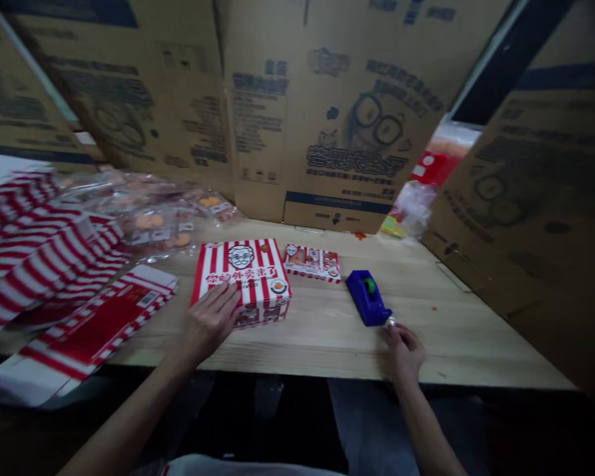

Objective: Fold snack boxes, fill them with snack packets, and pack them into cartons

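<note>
My left hand (213, 317) lies with its fingers stretched over the top and front edge of a red-and-white striped box (265, 264), which is closed and printed with a face drawing. To the right, a blue tape dispenser (369, 307) with a small green core stands on the table. At its cutting end, my right hand (405, 347) pinches a short piece of clear tape (391, 322). Behind the striped box and to its right lies a small flat printed box (312, 263).
Flattened striped cartons (54, 258) pile up at the left, one overhanging the table's front edge. Bagged round snacks (153, 221) lie behind them. Large cardboard boxes (297, 132) wall off the back and right. Plastic packets (414, 208) sit in the back right corner.
</note>
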A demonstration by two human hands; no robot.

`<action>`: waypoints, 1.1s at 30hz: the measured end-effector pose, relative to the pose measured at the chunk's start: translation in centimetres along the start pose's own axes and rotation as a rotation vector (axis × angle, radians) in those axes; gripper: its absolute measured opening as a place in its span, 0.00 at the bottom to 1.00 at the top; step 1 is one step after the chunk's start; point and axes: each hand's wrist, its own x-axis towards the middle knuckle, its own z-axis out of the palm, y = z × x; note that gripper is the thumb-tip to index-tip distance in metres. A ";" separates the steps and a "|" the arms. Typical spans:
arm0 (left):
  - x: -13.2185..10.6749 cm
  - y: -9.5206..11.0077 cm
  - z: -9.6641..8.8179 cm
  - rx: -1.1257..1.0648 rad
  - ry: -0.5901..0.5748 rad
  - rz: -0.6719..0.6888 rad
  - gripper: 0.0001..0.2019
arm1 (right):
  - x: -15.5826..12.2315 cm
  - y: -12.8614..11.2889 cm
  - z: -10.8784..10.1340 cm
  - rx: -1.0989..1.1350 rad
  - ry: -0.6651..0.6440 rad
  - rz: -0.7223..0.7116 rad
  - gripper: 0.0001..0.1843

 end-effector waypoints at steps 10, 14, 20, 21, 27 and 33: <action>-0.2 0.1 0.2 -0.016 -0.058 -0.058 0.13 | 2.6 -20.8 11.9 -0.149 -1.077 -0.690 0.11; -0.3 0.1 0.3 -0.029 -0.067 -0.057 0.13 | 2.0 -25.9 18.1 -0.387 -1.398 -1.132 0.09; 0.0 0.3 0.0 -0.010 -0.035 -0.056 0.11 | 0.5 -26.3 21.8 -0.670 -1.409 -1.336 0.09; 0.1 0.3 -0.1 -0.010 -0.031 -0.053 0.11 | 0.5 -26.2 22.0 -0.703 -1.391 -1.351 0.10; 0.1 0.4 -0.2 -0.030 -0.103 -0.095 0.11 | 0.3 -26.6 22.8 -0.835 -1.285 -1.438 0.12; 0.0 0.2 -0.9 -0.091 -0.181 -0.074 0.16 | 0.0 -26.9 23.2 -0.900 -1.232 -1.416 0.11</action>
